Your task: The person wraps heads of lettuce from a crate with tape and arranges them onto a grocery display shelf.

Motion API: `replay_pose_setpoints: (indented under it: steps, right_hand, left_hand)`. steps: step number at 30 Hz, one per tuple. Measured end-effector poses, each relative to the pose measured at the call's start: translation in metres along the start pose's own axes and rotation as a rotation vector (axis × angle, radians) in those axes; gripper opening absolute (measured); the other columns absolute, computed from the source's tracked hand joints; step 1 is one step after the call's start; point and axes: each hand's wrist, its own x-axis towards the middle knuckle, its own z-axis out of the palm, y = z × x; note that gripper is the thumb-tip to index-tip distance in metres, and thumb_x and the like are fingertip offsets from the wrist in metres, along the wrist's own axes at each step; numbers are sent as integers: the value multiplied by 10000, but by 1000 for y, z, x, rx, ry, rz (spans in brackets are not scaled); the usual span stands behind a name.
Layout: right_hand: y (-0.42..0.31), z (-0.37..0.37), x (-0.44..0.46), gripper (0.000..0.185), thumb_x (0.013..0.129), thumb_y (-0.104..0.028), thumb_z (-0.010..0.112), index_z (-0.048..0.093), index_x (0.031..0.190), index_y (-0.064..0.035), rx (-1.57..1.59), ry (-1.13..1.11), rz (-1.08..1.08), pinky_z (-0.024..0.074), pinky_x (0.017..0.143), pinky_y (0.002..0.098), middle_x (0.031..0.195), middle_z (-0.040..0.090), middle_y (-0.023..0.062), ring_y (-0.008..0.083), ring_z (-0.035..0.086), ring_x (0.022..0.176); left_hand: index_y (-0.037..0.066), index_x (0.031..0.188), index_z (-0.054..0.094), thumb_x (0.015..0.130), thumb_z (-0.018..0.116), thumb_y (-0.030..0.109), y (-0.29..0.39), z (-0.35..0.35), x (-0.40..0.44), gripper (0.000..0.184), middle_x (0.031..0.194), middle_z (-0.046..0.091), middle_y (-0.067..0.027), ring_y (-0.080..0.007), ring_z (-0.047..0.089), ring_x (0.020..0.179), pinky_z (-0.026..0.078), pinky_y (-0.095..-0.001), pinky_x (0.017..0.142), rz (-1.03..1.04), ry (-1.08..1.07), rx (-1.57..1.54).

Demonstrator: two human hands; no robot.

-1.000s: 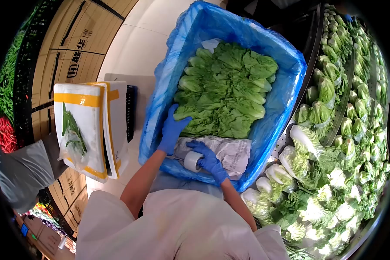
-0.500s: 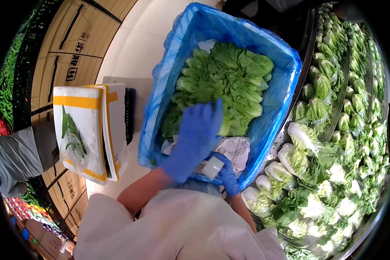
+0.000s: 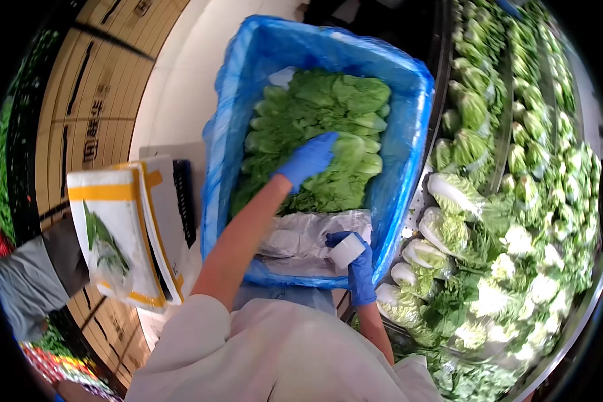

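A blue-lined crate (image 3: pixel 214 161) holds rows of green leafy lettuce (image 3: pixel 301 107). My left hand (image 3: pixel 309 161), in a blue glove, lies on the lettuce near the middle of the crate; its fingers are closed over leaves at its right. My right hand (image 3: pixel 359 262), also gloved in blue, grips a roll of white tape (image 3: pixel 347 250) at the crate's near right corner. Crumpled grey paper (image 3: pixel 301 236) lines the near end of the crate, in front of the lettuce.
White foam boxes with yellow tape (image 3: pixel 107 193) stand at the left, a bagged green vegetable (image 3: pixel 106 248) on them. Beside them is another person's sleeve (image 3: pixel 30 281). Cartons (image 3: pixel 94 100) stand behind. A display of cabbages (image 3: pixel 476 234) runs along the right.
My left hand has moved from the crate's near left side onto the middle of the lettuce. My right hand has shifted right with the tape roll. The view has shifted a little.
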Motion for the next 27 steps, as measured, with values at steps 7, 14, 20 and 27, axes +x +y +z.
replay_pose_setpoints:
  steps: [7, 14, 20, 27]
  right_hand:
    - [33, -25, -2, 224, 857, -133, 540, 598, 988, 39, 86, 148, -10, 521, 709, 283, 897, 649, 105, 180, 633, 805]
    - [-3, -11, 2, 318, 771, 9, 593, 571, 1088, 11, 80, 244, -93, 511, 755, 291, 1038, 611, 79, 158, 603, 869]
    - [22, 3, 34, 337, 756, -9, 577, 573, 1093, -20, -152, 103, 25, 501, 756, 283, 983, 610, 73, 155, 598, 861]
    - [75, 21, 77, 474, 736, -50, 509, 556, 1203, -117, -642, -516, -166, 434, 913, 299, 1188, 558, 164, 253, 569, 1061]
  left_hand:
    - [113, 1165, 539, 842, 518, 194, -2, -39, -4, 333, 1156, 541, -144, -314, 551, 994, 444, -350, 864, -101, 333, -144]
    - [7, 988, 569, 835, 548, 242, -48, -71, -131, 282, 945, 571, -193, -346, 567, 773, 453, -402, 721, -398, 324, 180]
    - [-53, 965, 572, 791, 611, 370, -7, -3, -244, 459, 808, 582, -227, -356, 562, 805, 425, -398, 769, -681, 436, -231]
    - [-86, 1008, 579, 758, 631, 436, -22, 3, -235, 581, 1023, 597, -271, -309, 592, 952, 409, -362, 875, -1108, 487, -501]
